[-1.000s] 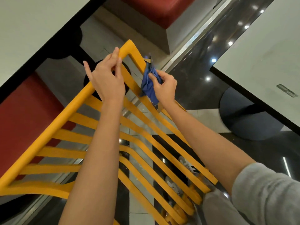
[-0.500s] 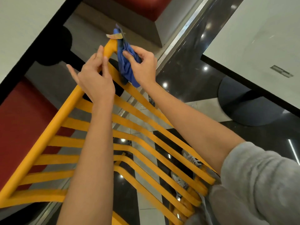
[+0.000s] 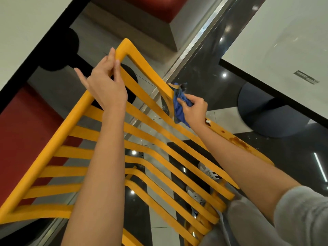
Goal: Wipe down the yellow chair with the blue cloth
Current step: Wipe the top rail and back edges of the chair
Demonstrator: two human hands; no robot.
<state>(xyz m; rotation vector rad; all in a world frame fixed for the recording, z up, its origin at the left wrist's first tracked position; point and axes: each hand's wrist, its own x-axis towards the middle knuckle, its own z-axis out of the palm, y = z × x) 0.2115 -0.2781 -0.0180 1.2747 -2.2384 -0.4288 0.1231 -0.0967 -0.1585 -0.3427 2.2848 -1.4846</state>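
With the left hand [image 3: 106, 87] clamped on the yellow chair [image 3: 58, 128] frame, the right hand [image 3: 194, 110], gripping the blue cloth [image 3: 179, 107], should press firmly down-rail toward the brown stains [image 3: 237, 141].

Chair [image 3: 150, 153] fills the frame's centre, between a table [image 3: 26, 32] at upper left and another [image 3: 284, 41] at upper right. Left hand [image 3: 106, 86] lies near its top corner; right hand [image 3: 194, 109] with cloth [image 3: 179, 107] lies on its right rail.
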